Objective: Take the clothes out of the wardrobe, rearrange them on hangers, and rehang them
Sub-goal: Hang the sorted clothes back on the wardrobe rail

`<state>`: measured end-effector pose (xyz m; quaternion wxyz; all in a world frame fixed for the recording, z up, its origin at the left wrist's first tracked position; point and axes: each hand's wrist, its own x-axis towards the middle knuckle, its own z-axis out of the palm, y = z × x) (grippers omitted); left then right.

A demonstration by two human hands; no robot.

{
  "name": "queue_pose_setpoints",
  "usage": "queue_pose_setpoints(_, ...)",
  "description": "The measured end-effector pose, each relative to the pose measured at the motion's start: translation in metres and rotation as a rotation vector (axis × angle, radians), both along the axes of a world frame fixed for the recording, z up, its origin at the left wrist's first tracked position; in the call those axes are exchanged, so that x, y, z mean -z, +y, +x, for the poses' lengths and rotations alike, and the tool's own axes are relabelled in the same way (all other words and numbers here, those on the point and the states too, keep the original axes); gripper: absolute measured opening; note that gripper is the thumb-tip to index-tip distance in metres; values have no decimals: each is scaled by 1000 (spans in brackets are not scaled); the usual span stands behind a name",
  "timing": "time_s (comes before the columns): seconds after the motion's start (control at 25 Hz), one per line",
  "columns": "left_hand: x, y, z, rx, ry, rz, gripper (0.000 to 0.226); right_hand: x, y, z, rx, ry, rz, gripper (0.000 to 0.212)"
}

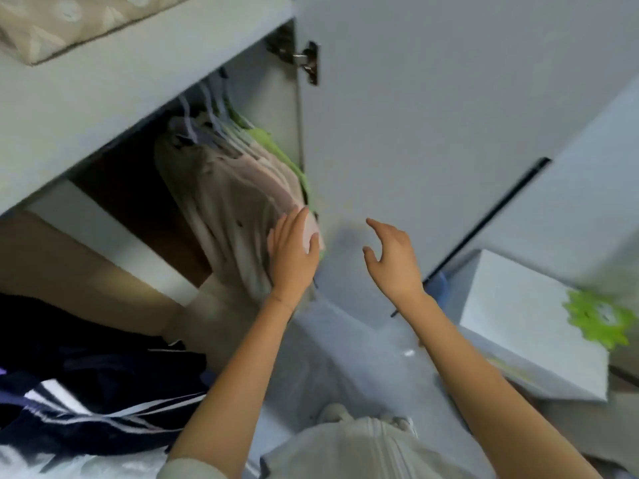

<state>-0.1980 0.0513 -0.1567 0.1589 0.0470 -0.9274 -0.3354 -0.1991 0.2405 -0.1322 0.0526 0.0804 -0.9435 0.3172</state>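
Several pale beige and pink garments (228, 188) hang on hangers (207, 112) inside the open white wardrobe (103, 98), with a green garment (276, 150) at the right end of the row. My left hand (292, 252) rests flat against the lower edge of the pink clothes, fingers straight. My right hand (390, 257) hovers in front of the wardrobe door (415, 115), fingers loosely spread and holding nothing.
A pile of dark navy clothes with white stripes (86, 392) lies at lower left. A white box (529, 326) with a green sticker stands at right. A patterned cushion (69, 19) sits on the wardrobe's upper shelf. The door hinge (307, 62) is visible.
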Motion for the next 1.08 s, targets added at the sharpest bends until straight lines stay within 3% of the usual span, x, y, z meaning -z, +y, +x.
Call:
queue_pose_setpoints(0.4,14,237,98,615,18,25,49,16,211,210,600,-49,-20,50)
queue_pose_setpoints(0.72,31,448,307,1156,-58,-1,52,33,351,474,1095,-94,-60,52)
queue_pose_setpoints(1.08,40,622,518,1792,-130,-106,52,35,416,712,1732,-108,-132,50)
